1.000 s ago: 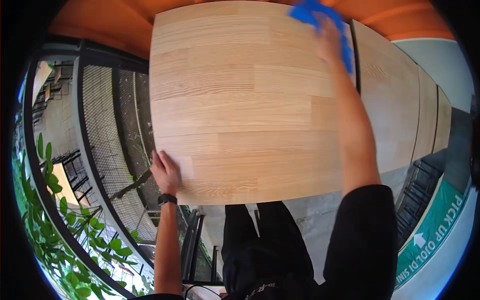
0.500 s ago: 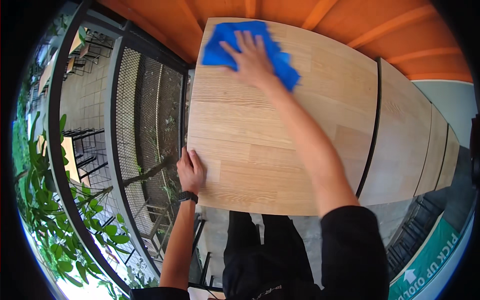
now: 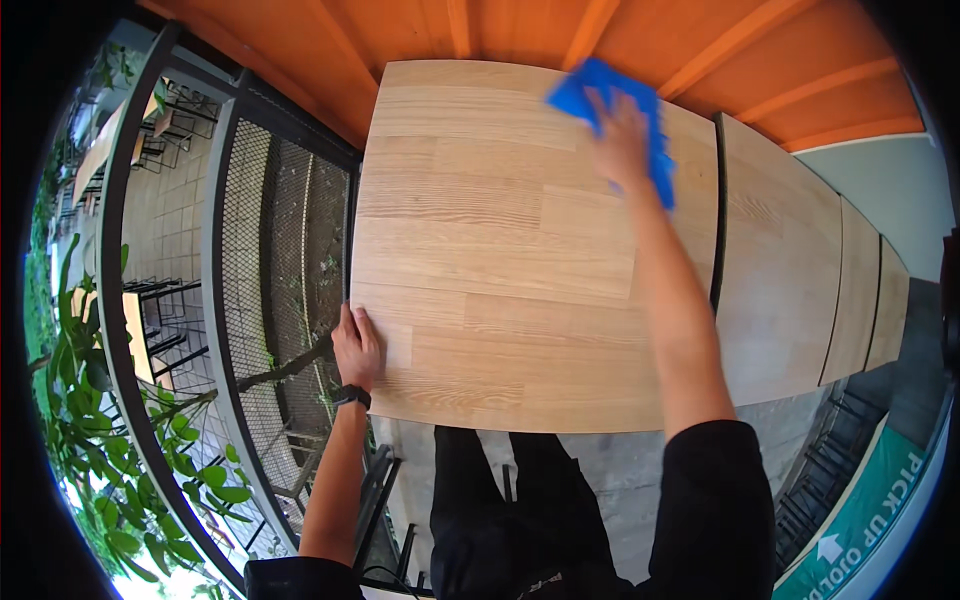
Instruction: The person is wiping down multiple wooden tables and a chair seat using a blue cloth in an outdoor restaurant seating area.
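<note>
A blue cloth (image 3: 655, 130) lies bunched at the far right part of the light wooden tabletop (image 3: 480, 250), against its far edge. My right hand (image 3: 622, 145) holds it pressed down under the palm and fingers, blurred by motion. At the near left, my left hand (image 3: 357, 348) is closed over the table's left edge, with some of its fingers hidden at the side. A dark watch (image 3: 351, 395) is on my left wrist.
An orange ribbed wall (image 3: 520, 30) borders the far edge. To the left stands a dark metal frame with mesh (image 3: 265, 220), with leafy branches (image 3: 90, 430) beyond. Another wooden tabletop (image 3: 780, 260) adjoins on the right, past a dark gap. Stacked dark chairs (image 3: 835, 450) stand lower right.
My right hand has swept the blue cloth from the far left of the tabletop to the far right. My left hand stays on the left edge. The view has shifted slightly.
</note>
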Motion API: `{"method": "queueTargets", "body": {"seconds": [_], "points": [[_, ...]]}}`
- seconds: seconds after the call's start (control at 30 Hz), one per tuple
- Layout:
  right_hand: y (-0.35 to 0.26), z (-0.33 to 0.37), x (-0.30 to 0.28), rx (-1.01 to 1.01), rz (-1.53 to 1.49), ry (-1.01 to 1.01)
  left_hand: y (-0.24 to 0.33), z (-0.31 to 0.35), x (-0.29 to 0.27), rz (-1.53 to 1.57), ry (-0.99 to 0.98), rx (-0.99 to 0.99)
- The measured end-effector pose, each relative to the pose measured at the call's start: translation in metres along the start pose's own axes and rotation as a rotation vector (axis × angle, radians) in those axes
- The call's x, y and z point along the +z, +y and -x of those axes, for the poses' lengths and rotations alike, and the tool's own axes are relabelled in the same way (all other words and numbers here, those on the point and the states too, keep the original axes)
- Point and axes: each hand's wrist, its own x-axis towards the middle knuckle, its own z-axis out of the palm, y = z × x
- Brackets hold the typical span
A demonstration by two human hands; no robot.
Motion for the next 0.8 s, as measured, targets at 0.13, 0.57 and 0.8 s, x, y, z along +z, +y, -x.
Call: {"method": "queueTargets", "body": {"seconds": [0.13, 0.57, 0.8], "points": [[0.128, 0.068, -0.034, 0.256, 0.181, 0.008, 0.012, -0.002, 0.005, 0.023, -0.007, -0.006], [0.031, 0.041, -0.007, 0.356, 0.193, 0.017, 0.026, -0.052, 0.023, -0.231, 0.128, 0.434], [-0.2, 0.007, 0.02, -0.092, -0.179, -0.018, 0.056, -0.06, 0.036, -0.309, 0.059, 0.459]]}}
